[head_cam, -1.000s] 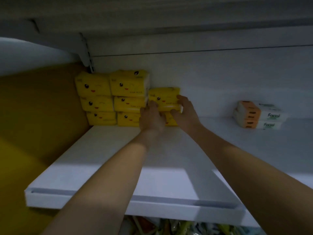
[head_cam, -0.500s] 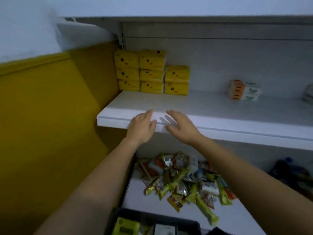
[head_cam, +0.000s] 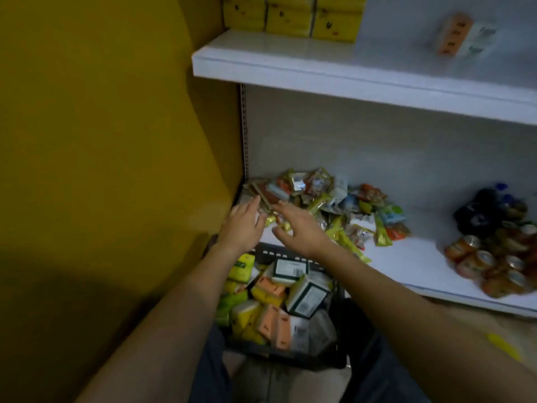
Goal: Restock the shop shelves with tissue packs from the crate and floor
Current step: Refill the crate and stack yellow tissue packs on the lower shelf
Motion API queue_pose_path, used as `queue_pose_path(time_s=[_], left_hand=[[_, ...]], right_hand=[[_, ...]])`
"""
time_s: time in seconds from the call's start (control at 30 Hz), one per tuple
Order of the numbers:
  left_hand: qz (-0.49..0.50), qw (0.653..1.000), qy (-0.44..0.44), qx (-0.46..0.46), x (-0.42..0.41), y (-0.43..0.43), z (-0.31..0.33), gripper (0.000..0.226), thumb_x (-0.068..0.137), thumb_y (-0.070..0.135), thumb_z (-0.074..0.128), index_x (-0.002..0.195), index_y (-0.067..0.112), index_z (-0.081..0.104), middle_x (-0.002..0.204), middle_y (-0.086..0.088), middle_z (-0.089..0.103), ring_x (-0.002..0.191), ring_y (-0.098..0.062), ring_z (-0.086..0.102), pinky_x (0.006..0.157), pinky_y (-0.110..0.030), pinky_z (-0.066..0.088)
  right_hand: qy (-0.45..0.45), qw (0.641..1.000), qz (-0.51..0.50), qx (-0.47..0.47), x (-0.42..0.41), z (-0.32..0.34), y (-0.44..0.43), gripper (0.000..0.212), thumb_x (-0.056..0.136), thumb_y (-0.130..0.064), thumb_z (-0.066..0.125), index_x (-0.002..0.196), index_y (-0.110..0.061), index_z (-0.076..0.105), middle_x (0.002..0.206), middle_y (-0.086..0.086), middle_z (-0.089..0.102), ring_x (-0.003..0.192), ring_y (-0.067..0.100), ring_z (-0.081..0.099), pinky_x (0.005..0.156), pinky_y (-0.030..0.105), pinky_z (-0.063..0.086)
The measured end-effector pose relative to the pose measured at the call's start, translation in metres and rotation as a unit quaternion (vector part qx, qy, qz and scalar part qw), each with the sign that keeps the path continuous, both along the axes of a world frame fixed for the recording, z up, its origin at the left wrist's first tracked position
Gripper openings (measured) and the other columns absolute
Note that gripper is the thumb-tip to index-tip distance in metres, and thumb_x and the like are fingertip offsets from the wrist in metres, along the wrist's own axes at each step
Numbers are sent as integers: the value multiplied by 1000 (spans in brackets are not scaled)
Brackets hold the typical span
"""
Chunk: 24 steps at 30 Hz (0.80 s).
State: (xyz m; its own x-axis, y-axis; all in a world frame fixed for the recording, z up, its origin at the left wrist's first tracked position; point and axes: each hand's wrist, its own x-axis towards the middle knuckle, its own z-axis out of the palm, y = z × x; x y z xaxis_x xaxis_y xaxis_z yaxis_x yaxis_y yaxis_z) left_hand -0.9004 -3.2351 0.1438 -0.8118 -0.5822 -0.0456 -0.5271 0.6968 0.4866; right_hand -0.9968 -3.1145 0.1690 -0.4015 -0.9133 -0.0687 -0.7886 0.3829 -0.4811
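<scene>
Yellow wall (head_cam: pixel 101 126) and white shop shelving, pretty dim in here.
Black crate (head_cam: pixel 290 359) on the floor is full of tissue packs (head_cam: pixel 279 301). Left hand (head_cam: pixel 242 228) and right hand (head_cam: pixel 299 228) hover over the crate's far edge, fingers spread, holding nothing. Stacked yellow packs (head_cam: pixel 290 18) sit on the upper shelf (head_cam: pixel 348 77) high above the crate, and snack packets (head_cam: pixel 334 205) are piled just behind it.

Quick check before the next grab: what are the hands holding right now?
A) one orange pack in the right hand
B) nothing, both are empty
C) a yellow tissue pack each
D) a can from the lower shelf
B: the left hand and right hand both show spread fingers with nothing in them, and the tissue packs lie in the crate below.
</scene>
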Motion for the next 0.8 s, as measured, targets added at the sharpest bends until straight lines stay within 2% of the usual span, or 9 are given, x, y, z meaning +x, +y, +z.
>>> queue_pose_path(time_s=[0.17,0.3,0.37,0.53,0.7,0.8], left_hand=[[7,992,-83,91,29,30,-88,53,100,31,34,147,10,21,153,-11,26,140,-27,24,114,-35,20],[41,977,-138,155,48,48,-147,57,98,36,35,146,9,25,149,-17,31,137,-31,30,111,-33,24],[49,970,-162,176,52,49,-169,56,98,36,35,146,8,25,150,-17,29,138,-30,28,110,-32,23],[80,952,-187,228,47,31,-213,54,100,31,35,149,15,20,155,-9,17,142,-28,19,112,-36,23],[105,934,-221,259,49,19,-253,53,100,25,36,149,14,18,152,-16,21,141,-31,20,110,-36,23],[109,921,-235,292,52,22,-278,53,100,24,37,148,11,19,152,-18,23,140,-30,23,111,-34,24]], right_hand=[[-109,991,-31,76,33,-89,34,53,96,-26,46,145,-13,28,154,7,23,142,19,21,110,25,17],[-170,975,-56,128,48,-150,61,52,95,-25,49,142,-11,32,148,11,34,136,25,32,109,33,29],[-195,968,-82,137,49,-175,68,51,94,-22,51,141,-11,34,146,11,37,135,26,36,108,32,30],[-245,950,-110,159,43,-228,55,49,96,-20,47,142,-13,33,146,7,37,133,21,35,101,21,25],[-291,934,-129,164,45,-272,26,51,93,-16,52,141,-14,35,137,11,43,128,26,40,96,22,29],[-285,933,-135,174,47,-289,16,53,92,-16,53,141,-14,36,137,12,44,124,26,42,95,24,31]])
